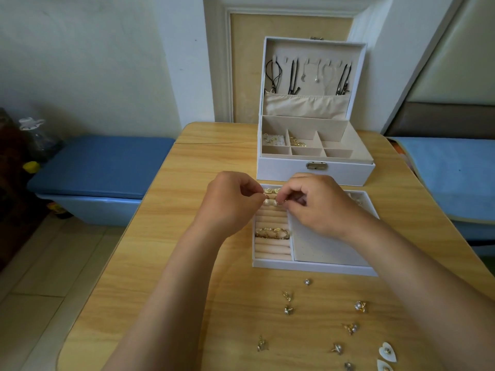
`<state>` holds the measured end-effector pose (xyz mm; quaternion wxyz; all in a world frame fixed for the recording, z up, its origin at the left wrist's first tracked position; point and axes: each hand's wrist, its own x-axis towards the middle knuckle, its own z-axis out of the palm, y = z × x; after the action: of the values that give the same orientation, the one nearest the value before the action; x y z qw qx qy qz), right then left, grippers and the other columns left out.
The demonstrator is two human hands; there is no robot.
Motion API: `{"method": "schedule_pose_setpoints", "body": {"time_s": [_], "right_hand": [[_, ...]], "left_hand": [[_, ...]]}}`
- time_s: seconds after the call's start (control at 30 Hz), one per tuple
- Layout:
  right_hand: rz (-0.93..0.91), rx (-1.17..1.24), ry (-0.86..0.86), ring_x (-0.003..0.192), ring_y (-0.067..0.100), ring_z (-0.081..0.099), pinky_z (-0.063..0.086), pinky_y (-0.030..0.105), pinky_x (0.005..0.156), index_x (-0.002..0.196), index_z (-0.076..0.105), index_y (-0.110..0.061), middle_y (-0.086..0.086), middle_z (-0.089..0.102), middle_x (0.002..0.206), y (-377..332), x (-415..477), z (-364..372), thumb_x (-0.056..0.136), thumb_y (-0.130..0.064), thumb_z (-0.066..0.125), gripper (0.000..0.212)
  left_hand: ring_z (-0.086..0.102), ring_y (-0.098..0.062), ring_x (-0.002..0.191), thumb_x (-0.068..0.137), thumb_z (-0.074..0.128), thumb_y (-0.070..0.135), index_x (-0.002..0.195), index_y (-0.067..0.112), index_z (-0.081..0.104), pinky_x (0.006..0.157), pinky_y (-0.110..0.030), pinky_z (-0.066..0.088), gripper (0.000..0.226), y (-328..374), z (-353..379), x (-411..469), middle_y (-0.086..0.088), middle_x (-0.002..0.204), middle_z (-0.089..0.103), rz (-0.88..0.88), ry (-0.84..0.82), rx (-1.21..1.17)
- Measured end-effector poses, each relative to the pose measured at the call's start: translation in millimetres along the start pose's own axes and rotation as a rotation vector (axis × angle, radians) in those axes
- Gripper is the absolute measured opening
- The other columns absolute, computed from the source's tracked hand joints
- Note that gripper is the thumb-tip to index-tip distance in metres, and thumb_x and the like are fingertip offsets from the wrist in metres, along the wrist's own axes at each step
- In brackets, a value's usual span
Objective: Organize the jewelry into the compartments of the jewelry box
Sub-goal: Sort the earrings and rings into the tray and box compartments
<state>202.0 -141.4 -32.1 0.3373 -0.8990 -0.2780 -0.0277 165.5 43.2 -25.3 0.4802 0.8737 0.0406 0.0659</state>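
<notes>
- Where the bench (187, 263) lies nearest, short of both hands, loose earrings (360, 306) sit scattered.
- Under the hands lies the tray (313, 269), with a row of gold rings (272, 233) in its rolls just short of the left hand (230, 204).
- The left hand and the right hand (321, 207), fingers curled, pinch a small gold piece (279, 202) over the far rolls.
- Beyond the hands the jewelry box (316, 172) stands open, with necklaces (293, 76) hanging in its lid.

Table (214, 162) is pale yellowish wood grain. Jewelry box (316, 172) at 12 o'clock is white outside with beige lining, and there are black cords (293, 76) in the lid. Tray (313, 269) in the centre has a white rim, cream rolls (273, 250) and gold rings (272, 233). Gold-and-pearl earrings (360, 306) at 5. Blue bench (101, 167) at 9, paler blue one (450, 162) at 3.
</notes>
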Motion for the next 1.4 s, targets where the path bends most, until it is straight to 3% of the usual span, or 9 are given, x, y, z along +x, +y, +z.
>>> {"method": "schedule_pose_setpoints", "body": {"time_s": [0.3,0.43,0.57,0.7,0.8,0.93,1.1,1.27,1.4], "right_hand": [[-0.028,-0.167,-0.11,0.079,-0.003,0.051,0.034,0.005,0.069,0.095,0.074,-0.017,-0.007,0.056,0.098,-6,0,1,0.092,-0.001,0.06,0.022],[-0.006,-0.24,-0.171,0.097,0.012,0.054,0.047,0.027,0.085,0.101,0.072,-0.016,-0.004,0.052,0.107,-13,0,1,0.097,-0.005,0.054,0.022],[-0.004,-0.29,-0.202,0.1,0.015,0.054,0.051,0.038,0.087,0.105,0.072,-0.016,-0.005,0.049,0.109,-17,-2,4,0.098,-0.005,0.052,0.023],[-0.013,-0.216,-0.167,0.093,0.003,0.052,0.048,0.025,0.084,0.109,0.072,-0.018,-0.006,0.048,0.108,-13,-4,1,0.095,-0.003,0.052,0.029],[-0.025,-0.148,-0.087,0.083,-0.006,0.049,0.036,0.008,0.073,0.104,0.071,-0.017,-0.004,0.049,0.104,-8,-8,-1,0.091,0.003,0.053,0.031],[-0.02,-0.169,-0.066,0.086,0.003,0.05,0.039,0.016,0.072,0.099,0.073,-0.015,-0.003,0.05,0.102,-3,-11,0,0.091,0.0,0.053,0.026],[-0.047,-0.204,-0.061,0.086,0.004,0.049,0.032,0.006,0.073,0.098,0.076,-0.014,-0.004,0.052,0.102,-1,-10,3,0.091,-0.004,0.057,0.023],[-0.094,-0.245,-0.078,0.095,0.013,0.055,0.048,0.027,0.083,0.102,0.079,-0.014,-0.003,0.052,0.103,0,-11,6,0.093,-0.008,0.06,0.022],[-0.096,-0.182,0.005,0.084,0.002,0.055,0.047,0.022,0.076,0.103,0.077,-0.013,-0.003,0.058,0.1,1,-12,3,0.091,-0.003,0.059,0.024]], "left_hand": [[0.066,-0.005,0.074,0.086,0.065,0.008,0.085,0.02,0.075,0.061,-0.013,0.05,0.016,-5,4,2,0.009,0.08,0.071,0.044,-0.024,0.052],[0.064,-0.002,0.073,0.087,0.066,0.006,0.087,0.022,0.072,0.06,-0.009,0.047,0.017,-7,5,3,0.01,0.078,0.068,0.09,-0.025,0.055],[0.064,-0.002,0.073,0.087,0.069,0.007,0.088,0.023,0.07,0.062,-0.008,0.048,0.017,-7,5,2,0.011,0.078,0.067,0.115,-0.019,0.031],[0.065,-0.005,0.074,0.087,0.07,0.006,0.087,0.022,0.07,0.066,-0.016,0.052,0.016,-8,5,2,0.009,0.078,0.068,0.124,-0.01,0.017],[0.064,-0.004,0.073,0.087,0.07,0.006,0.089,0.02,0.071,0.063,-0.01,0.049,0.014,-8,4,2,0.009,0.078,0.068,0.133,-0.002,0.024],[0.063,-0.002,0.073,0.088,0.069,0.006,0.093,0.018,0.073,0.061,-0.007,0.048,0.013,-8,4,3,0.009,0.079,0.068,0.14,0.001,0.041],[0.062,-0.001,0.072,0.088,0.069,0.007,0.092,0.02,0.072,0.062,-0.007,0.046,0.014,-6,6,2,0.012,0.078,0.066,0.142,-0.001,0.049],[0.064,-0.002,0.074,0.088,0.068,0.006,0.091,0.02,0.072,0.063,-0.009,0.049,0.014,-7,6,3,0.01,0.079,0.068,0.133,0.002,0.039],[0.064,-0.004,0.074,0.089,0.068,0.007,0.092,0.019,0.072,0.063,-0.01,0.05,0.013,-6,5,2,0.009,0.079,0.068,0.129,0.0,0.04]]}}
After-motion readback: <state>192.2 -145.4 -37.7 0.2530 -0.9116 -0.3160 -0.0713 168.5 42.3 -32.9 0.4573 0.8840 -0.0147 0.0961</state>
